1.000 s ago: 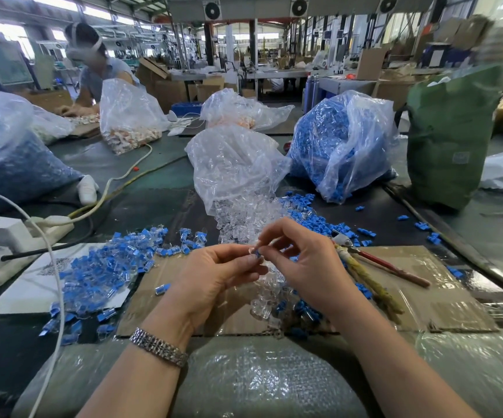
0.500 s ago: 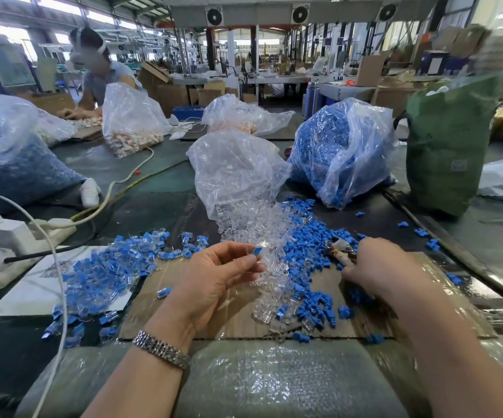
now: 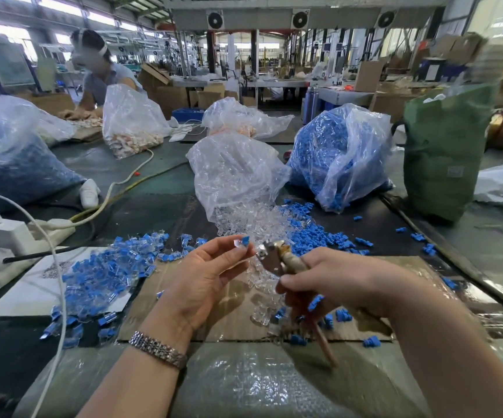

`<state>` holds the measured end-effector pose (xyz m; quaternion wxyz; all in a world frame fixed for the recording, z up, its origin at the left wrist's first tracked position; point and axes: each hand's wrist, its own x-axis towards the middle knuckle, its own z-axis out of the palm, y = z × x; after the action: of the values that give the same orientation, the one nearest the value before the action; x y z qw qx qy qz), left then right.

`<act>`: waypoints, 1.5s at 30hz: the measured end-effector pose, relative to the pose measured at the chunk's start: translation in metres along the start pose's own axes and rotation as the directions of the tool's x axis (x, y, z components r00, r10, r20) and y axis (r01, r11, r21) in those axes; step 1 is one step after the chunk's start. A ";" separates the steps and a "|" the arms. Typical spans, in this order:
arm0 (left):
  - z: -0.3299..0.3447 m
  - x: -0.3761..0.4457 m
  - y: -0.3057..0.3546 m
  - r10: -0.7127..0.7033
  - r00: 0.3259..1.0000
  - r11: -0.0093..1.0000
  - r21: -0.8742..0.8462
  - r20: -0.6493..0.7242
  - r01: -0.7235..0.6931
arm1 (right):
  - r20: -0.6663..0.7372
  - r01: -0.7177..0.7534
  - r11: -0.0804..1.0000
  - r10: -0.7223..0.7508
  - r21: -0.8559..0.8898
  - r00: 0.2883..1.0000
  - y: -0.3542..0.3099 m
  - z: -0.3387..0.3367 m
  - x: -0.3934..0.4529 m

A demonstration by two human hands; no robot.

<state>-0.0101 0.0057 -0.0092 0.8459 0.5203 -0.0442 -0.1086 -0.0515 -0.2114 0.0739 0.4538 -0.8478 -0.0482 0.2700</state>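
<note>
My left hand (image 3: 205, 282) pinches a small clear-and-blue plastic part (image 3: 242, 242) at its fingertips, raised above the cardboard sheet (image 3: 235, 309). My right hand (image 3: 343, 282) grips a pair of pliers (image 3: 277, 259) by the handles, metal jaws pointing left, close beside the pinched part. Clear parts (image 3: 253, 224) spill from a clear bag (image 3: 235, 173) onto the cardboard. Loose blue parts (image 3: 319, 236) lie to the right of them. A heap of assembled blue-and-clear pieces (image 3: 105, 273) sits at the left.
A big bag of blue parts (image 3: 340, 152) and a green bag (image 3: 443, 152) stand at the back right. A white power strip (image 3: 18, 236) with cables lies at the left. Another person (image 3: 99, 73) works at the far left. Bubble wrap (image 3: 244, 384) covers the near edge.
My right hand left the part, picked up the pliers from the right of the cardboard and brought them up next to the part. My left hand kept pinching the part.
</note>
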 end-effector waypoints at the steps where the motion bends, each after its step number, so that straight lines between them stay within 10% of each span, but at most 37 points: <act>1: 0.000 0.001 -0.001 0.017 1.000 1.000 -0.017 -0.003 -0.017 | 0.011 0.009 1.000 -0.009 -0.025 1.000 -0.003 0.006 0.002; 22: 0.017 -0.013 0.004 0.170 0.985 0.951 0.270 -0.042 -0.153 | -0.157 0.030 1.000 -0.030 -0.003 0.987 0.001 0.036 0.018; 29: -0.002 -0.008 0.003 0.688 0.683 0.318 0.948 -0.245 0.019 | -0.497 -0.167 0.947 0.009 -0.274 0.868 0.011 -0.022 0.013; 35: 0.010 -0.003 -0.014 0.403 0.906 0.087 0.980 0.128 -0.178 | -0.713 -0.526 0.696 0.030 -0.488 0.701 0.051 -0.046 0.032; 45: 0.009 -0.005 -0.017 0.263 0.952 0.050 0.983 0.157 -0.176 | -0.693 -0.569 0.638 0.076 -0.519 0.717 0.071 -0.039 0.043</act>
<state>-0.0192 -0.0088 -0.0200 0.2803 0.9421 -0.1567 0.0963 -0.0069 -0.2674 0.0169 0.0252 -0.9857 0.1654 0.0217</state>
